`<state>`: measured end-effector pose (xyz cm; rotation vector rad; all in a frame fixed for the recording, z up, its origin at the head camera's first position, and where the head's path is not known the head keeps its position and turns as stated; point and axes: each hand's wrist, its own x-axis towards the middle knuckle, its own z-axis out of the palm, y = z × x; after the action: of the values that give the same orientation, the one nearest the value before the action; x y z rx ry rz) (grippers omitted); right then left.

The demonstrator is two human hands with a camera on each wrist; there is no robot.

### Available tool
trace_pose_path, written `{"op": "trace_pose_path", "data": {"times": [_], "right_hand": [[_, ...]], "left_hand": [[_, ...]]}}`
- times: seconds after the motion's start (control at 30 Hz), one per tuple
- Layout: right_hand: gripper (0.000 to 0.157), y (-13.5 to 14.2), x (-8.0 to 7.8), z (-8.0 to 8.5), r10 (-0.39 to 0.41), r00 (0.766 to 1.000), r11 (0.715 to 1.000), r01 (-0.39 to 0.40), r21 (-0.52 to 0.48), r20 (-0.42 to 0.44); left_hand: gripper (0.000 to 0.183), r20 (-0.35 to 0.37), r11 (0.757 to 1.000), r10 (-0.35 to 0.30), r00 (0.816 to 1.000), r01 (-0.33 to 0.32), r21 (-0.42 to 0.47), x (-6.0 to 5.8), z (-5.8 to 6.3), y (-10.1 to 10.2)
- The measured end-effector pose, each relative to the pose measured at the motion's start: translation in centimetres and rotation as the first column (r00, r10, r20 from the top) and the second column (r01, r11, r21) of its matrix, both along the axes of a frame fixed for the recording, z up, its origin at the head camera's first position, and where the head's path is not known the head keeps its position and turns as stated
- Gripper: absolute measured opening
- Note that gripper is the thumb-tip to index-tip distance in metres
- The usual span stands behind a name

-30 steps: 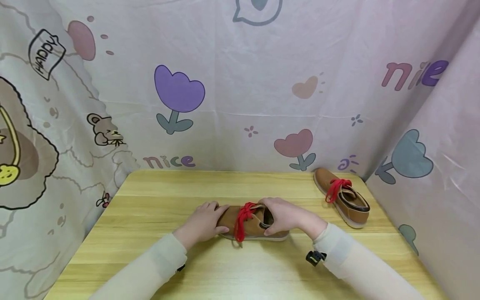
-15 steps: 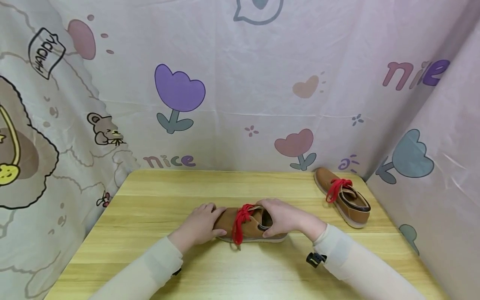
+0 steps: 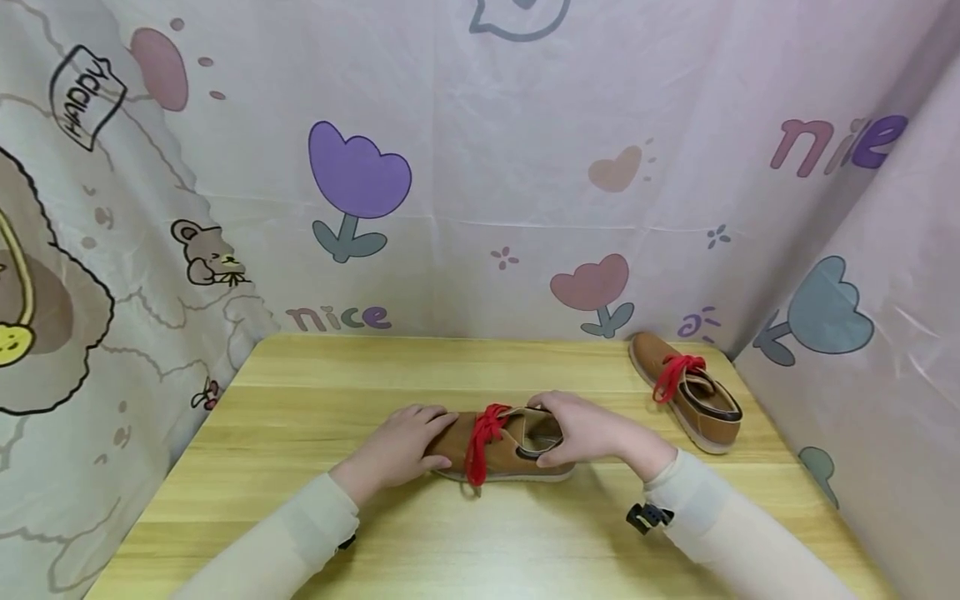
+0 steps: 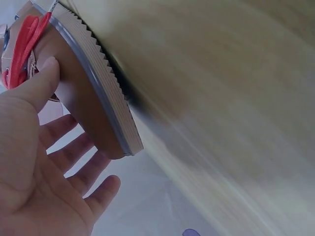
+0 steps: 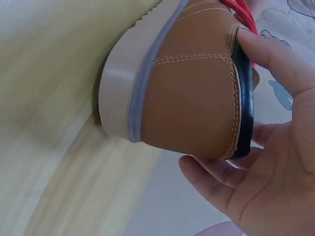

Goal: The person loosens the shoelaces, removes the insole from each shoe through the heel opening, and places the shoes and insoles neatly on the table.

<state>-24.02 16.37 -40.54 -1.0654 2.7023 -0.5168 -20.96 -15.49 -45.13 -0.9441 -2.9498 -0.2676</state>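
A brown lace-up shoe (image 3: 453,450) with red laces (image 3: 487,429) and a pale ridged sole lies across the middle of the wooden table, toe to the left. My left hand (image 3: 397,442) holds its toe loosely, thumb on the near side and fingers on the far side; the little finger sticks out free in the left wrist view. At the heel end, my right hand (image 3: 585,429) spans the dark-edged collar (image 5: 242,98), thumb at the near edge and fingers round the far side. A gap shows between that palm and the heel in the right wrist view.
A matching brown shoe (image 3: 708,425) with red laces stands at the table's back right corner, toe pointing away to the left. Printed curtains (image 3: 465,167) enclose the wooden table (image 3: 322,367) at the back and on both sides.
The shoe has shifted slightly left with my left hand. My right hand has slid a little right and widened over the collar, so more of the shoe's opening shows.
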Motion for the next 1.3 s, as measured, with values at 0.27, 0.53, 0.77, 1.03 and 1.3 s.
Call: {"op": "trace_pose_path", "data": {"times": [0.27,0.53,0.77,1.03,1.3], "right_hand": [[0.078,-0.01,-0.22,-0.59,0.015,1.000,1.000,-0.016,-0.018,-0.025],[0.079,-0.20,-0.39,-0.98,0.012,1.000,1.000,-0.012,-0.017,-0.018],[0.082,-0.12,-0.26,-0.73,0.008,1.000,1.000,-0.008,-0.020,0.009],[0.081,0.41,-0.33,-0.48,-0.009,0.999,0.999,0.010,-0.030,0.032],[0.076,0.36,-0.66,-0.16,0.015,0.999,0.999,-0.013,-0.039,0.032]], "left_hand": [[0.069,0.007,1.000,0.004,1.000,-0.004,0.021,0.26,0.36,-0.12],[0.068,0.021,0.999,0.030,0.999,-0.030,0.039,0.55,0.08,-0.47],[0.068,0.026,0.999,0.023,0.999,-0.024,0.036,0.50,0.01,-0.56],[0.070,0.024,0.999,0.012,1.000,-0.013,0.036,0.36,-0.04,-0.53],[0.068,0.027,1.000,0.012,1.000,-0.013,0.024,0.10,0.04,-0.53]]}}
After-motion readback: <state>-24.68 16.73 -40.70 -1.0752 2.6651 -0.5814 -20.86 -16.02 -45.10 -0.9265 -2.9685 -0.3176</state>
